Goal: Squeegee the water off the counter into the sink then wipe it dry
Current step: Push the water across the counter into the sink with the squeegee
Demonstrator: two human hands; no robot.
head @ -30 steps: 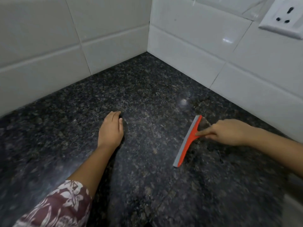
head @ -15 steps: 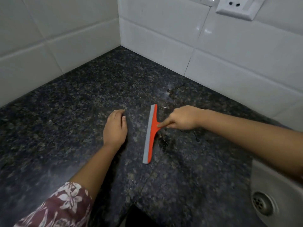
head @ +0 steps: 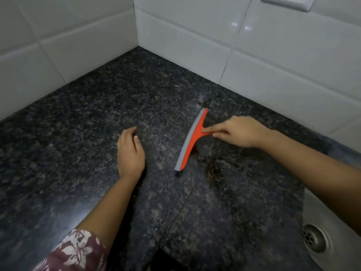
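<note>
The squeegee (head: 192, 139) is down on the dark granite table (head: 82, 118), orange frame with a grey blade, its long axis running from the back wall side toward the near edge, tilted a little leftward at the near end. The right hand (head: 240, 132) has it by the short handle, fingers pinched closed around that stub, so the blade lies just to the left of the hand, crosswise to the forearm. Wet patches glisten on the stone to the right of the blade and near its far tip (that's where the water sits, as far as the sheen shows). The sink (head: 320, 227) is off to the right and nearer the person, drain visible at the lower corner. So the pull, I'd judge, has to go rightward and back toward the body, blade broadside to that line. The left hand (head: 130, 151) rests flat on the table, fingers loosely curled, holding nothing, well left of the blade. No cloth in sight yet; wiping looks some way off.
</note>
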